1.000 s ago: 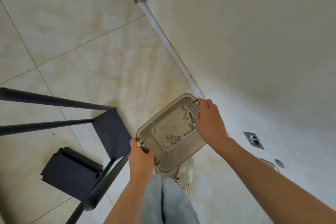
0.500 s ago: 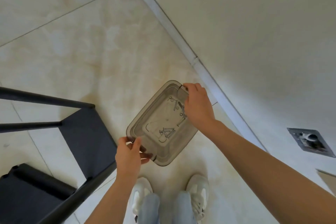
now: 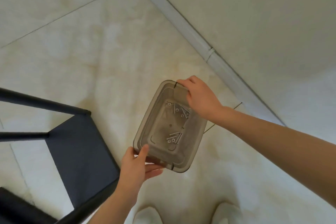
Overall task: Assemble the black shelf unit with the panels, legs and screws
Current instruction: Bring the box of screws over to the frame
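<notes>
Container: smoky clear plastic tray (image 3: 145, 123), held above the tile floor (image 3: 91, 51), at 6 o'clock just below centre.
Contents: silver screws (image 3: 174, 138) in two loose clusters, one at the tray's 1 o'clock end and one nearer its 5 o'clock.
Near grip: left hand (image 3: 138, 165) holds the 7 o'clock corner, thumb over the rim and fingers underneath.
Far grip: right hand (image 3: 200, 96) has its fingers curled over the 1 o'clock rim.
Furniture: black shelf panel (image 3: 80, 151) at 8 o'clock, with two black legs (image 3: 45, 102) running off toward 9 o'clock.

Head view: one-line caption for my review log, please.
Left hand and right hand hold a tray of screws above the floor, beside the black shelf.
</notes>
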